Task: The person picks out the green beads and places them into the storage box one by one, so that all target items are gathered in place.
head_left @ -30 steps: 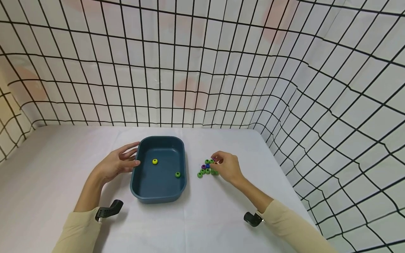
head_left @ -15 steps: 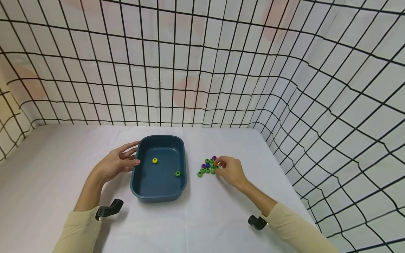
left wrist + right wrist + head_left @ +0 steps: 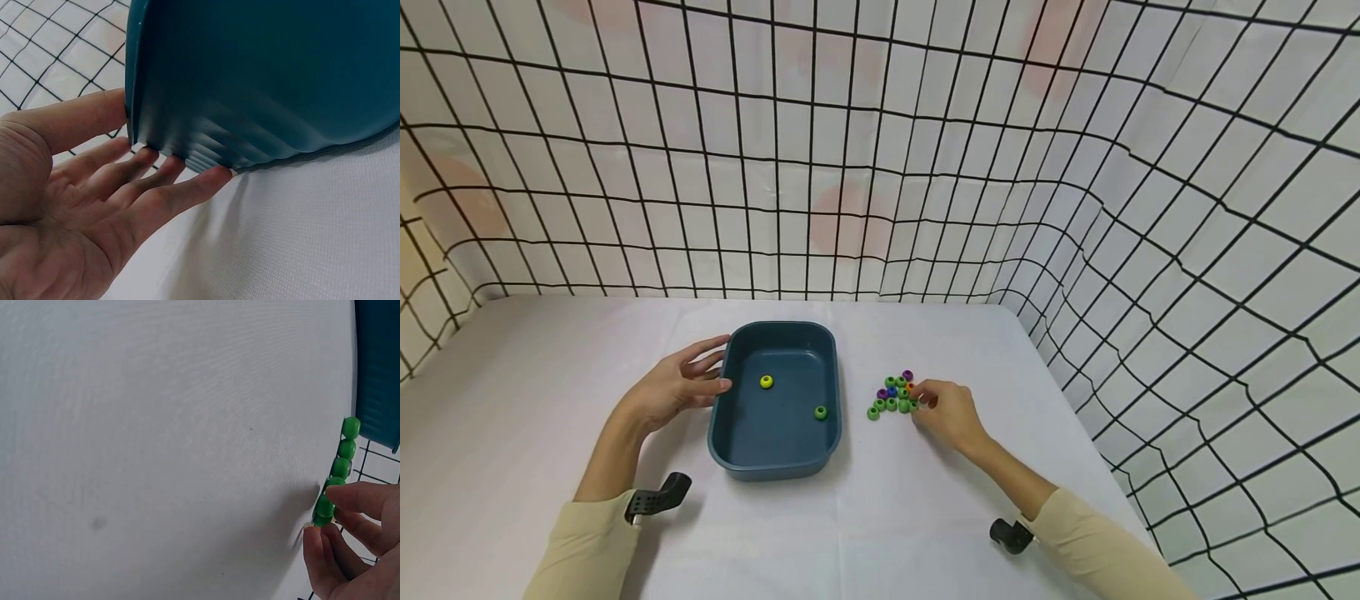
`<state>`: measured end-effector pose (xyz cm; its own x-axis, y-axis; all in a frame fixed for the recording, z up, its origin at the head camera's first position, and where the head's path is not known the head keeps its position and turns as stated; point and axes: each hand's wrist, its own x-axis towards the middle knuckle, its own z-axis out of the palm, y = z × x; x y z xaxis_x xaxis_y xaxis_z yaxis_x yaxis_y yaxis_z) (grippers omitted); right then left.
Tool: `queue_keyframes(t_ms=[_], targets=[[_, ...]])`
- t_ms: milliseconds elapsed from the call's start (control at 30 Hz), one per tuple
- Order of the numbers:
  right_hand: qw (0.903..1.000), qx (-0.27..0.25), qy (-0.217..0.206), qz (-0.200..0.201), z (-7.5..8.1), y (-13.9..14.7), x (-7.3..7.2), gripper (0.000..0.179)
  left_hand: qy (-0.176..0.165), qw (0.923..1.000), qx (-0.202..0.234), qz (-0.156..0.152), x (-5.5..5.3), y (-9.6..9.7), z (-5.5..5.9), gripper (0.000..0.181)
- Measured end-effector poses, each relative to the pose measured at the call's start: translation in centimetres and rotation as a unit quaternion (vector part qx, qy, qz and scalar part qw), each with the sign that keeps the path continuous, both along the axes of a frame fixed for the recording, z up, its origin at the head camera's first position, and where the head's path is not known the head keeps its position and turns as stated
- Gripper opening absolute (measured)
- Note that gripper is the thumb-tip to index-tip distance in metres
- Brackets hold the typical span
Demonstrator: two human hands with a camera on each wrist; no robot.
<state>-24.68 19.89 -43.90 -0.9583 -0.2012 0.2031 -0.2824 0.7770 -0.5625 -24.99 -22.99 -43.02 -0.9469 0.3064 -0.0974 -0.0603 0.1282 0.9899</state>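
My left hand (image 3: 677,385) rests against the left side of a dark blue tray (image 3: 775,475), fingers fairly straight. In the left wrist view its thumb meets the tray's rim while the fingertips lie along the outer wall. Inside the tray sit a yellow bead (image 3: 767,382) and a green bead (image 3: 821,412). To the tray's right is a tight cluster of beads: several green, two purple, one blue bead (image 3: 892,392) and an orange one. At its right edge my right hand (image 3: 951,412) pinches a green bead (image 3: 324,506) between thumb and fingers, low at the table.
A white cloth covers the table (image 3: 865,533). Black wire mesh (image 3: 850,167) stands along the back and right side, with a white sheet behind it. Each sleeve cuff carries a small black wrist camera (image 3: 1011,536).
My right hand has drawn back from over the bead cluster to its lower right edge, uncovering purple and orange beads. The left hand and tray stay put.
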Motion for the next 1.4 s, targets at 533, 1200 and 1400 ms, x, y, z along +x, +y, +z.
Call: queue_keyframes(t_ms=[533,1200,1400], targets=[[0.9999,-0.006,0.004,-0.01,-0.8,-0.1,-0.1,0.019,-0.006,1.0,0.005,0.001,0.2,0.2,0.3,0.085],[0.9999,-0.014,0.003,-0.005,0.0,-0.1,0.0,0.017,-0.007,0.9999,0.012,0.002,0.6,0.3,0.4,0.085],[0.9997,-0.017,0.017,0.004,1.2,-0.4,-0.3,0.017,-0.01,0.9998,0.015,0.004,0.8,0.3,0.5,0.085]])
